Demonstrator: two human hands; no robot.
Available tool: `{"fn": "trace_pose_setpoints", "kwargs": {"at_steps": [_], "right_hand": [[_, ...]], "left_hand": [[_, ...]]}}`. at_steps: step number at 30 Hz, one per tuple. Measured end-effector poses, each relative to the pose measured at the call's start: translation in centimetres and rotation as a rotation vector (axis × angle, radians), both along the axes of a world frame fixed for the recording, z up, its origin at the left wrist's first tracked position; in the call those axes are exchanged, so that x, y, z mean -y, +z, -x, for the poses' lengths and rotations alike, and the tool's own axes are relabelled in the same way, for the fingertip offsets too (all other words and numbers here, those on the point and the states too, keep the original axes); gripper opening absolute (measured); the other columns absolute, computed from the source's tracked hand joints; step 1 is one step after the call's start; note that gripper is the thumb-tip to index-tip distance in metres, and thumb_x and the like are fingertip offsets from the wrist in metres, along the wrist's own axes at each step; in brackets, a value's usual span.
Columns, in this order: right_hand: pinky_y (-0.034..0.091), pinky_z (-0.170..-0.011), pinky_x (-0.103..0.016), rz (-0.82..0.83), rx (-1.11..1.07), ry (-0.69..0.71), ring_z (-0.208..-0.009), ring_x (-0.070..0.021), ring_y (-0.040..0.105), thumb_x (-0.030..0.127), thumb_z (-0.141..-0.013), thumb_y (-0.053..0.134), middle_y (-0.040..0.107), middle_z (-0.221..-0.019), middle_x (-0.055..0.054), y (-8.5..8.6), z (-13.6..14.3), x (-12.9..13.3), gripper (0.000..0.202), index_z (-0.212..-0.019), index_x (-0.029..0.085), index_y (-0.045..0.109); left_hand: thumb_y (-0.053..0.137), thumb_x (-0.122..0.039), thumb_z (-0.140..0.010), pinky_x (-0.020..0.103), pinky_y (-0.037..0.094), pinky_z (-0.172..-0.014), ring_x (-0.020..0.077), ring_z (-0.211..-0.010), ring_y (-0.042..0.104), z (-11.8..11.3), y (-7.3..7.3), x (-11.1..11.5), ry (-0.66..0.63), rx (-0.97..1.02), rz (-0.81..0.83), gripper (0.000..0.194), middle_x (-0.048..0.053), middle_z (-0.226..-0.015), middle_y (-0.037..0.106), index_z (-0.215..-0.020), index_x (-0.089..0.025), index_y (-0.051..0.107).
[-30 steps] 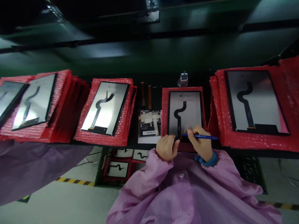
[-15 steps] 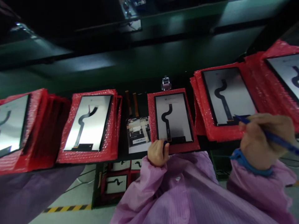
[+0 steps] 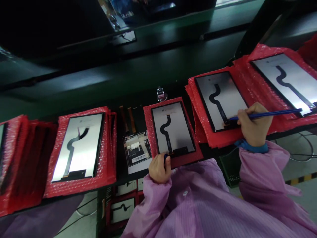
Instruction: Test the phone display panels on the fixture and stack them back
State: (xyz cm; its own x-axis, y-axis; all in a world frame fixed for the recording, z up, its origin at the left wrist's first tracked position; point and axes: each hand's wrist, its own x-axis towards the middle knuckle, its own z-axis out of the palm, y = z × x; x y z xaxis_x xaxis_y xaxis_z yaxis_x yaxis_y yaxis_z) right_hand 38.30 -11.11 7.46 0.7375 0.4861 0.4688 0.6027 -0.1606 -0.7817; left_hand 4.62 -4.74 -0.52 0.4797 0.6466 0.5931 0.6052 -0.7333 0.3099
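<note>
My right hand (image 3: 256, 124) is closed round a long blue pen-like tool (image 3: 277, 114). Its tip touches or hovers just over the lower edge of a screen panel (image 3: 230, 96), near the end of the black ribbon cable. That panel lies on a stack of red bubble-wrap sheets (image 3: 213, 140). My left hand (image 3: 160, 168) is closed on a small dark blue item (image 3: 166, 156), mostly hidden by the fingers, at the lower edge of the middle panel (image 3: 179, 132). A red sheet (image 3: 148, 122) lies under the middle panel.
More panels on red stacks stand left (image 3: 91, 145) and far right (image 3: 292, 79). Between them are a printed card (image 3: 136, 152), two orange flex strips (image 3: 131, 120) and a small metal-and-glass item (image 3: 161, 94). Below the table edge sits a crate of panels (image 3: 122, 211).
The view has shifted right. My right hand has brought the blue tool's tip from beside the panel's lower right part to near the cable end. My left hand stays at the middle panel.
</note>
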Motion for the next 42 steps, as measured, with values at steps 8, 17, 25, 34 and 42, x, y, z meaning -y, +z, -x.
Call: {"fn": "trace_pose_setpoints", "kwargs": {"at_steps": [8,17,25,34,42], "right_hand": [[0.032,-0.047,-0.026,-0.092,-0.013,-0.012,-0.043,-0.0076,0.045,0.009,-0.072,0.065,0.047,-0.046,0.007,0.4,0.2,-0.1,0.031,-0.054,0.023,0.045],[0.039,-0.045,-0.024,-0.260,-0.754,0.756,-0.052,-0.0112,0.051,0.039,-0.094,0.061,0.051,-0.061,0.003,2.5,11.3,2.5,0.024,-0.077,0.021,0.063],[0.031,-0.042,-0.021,-0.038,-0.901,0.794,-0.050,-0.0093,0.043,0.048,-0.099,0.052,0.047,-0.058,0.002,0.1,15.0,1.4,0.044,-0.066,0.020,0.056],[0.051,-0.064,-0.024,0.043,-0.548,0.799,-0.074,-0.0124,0.060,0.039,-0.103,0.044,0.064,-0.088,-0.003,0.2,17.2,1.1,0.029,-0.100,0.024,0.069],[0.056,-0.102,-0.038,0.054,-0.481,1.083,-0.113,-0.0190,0.066,0.032,-0.104,0.032,0.072,-0.117,0.000,-0.1,18.8,1.0,0.041,-0.122,0.040,0.068]], "left_hand": [[0.040,-0.031,-0.106,0.026,0.046,-0.057,0.0161,-0.058,0.062,-0.1,0.4,-0.1,-0.012,0.060,0.030,0.031,0.004,-0.067,0.067,-0.087,-0.017,0.061],[0.041,-0.047,-0.105,0.024,0.055,-0.068,0.0159,-0.077,0.073,-1.1,5.1,2.8,-0.374,0.287,0.615,0.040,0.007,-0.088,0.077,-0.105,-0.018,0.069],[0.037,-0.051,-0.105,0.025,0.053,-0.059,0.0149,-0.063,0.067,-1.8,6.2,3.5,-0.499,0.328,0.676,0.046,0.005,-0.075,0.073,-0.102,-0.018,0.069],[0.046,-0.045,-0.104,0.028,0.062,-0.075,0.0188,-0.088,0.076,-1.5,4.8,4.3,-0.478,0.469,0.768,0.041,0.012,-0.107,0.075,-0.137,-0.021,0.043],[0.042,-0.040,-0.105,0.031,0.063,-0.074,0.0235,-0.097,0.077,-1.0,6.8,3.5,-0.502,0.340,0.557,0.050,0.011,-0.106,0.078,-0.151,-0.026,0.026]]}}
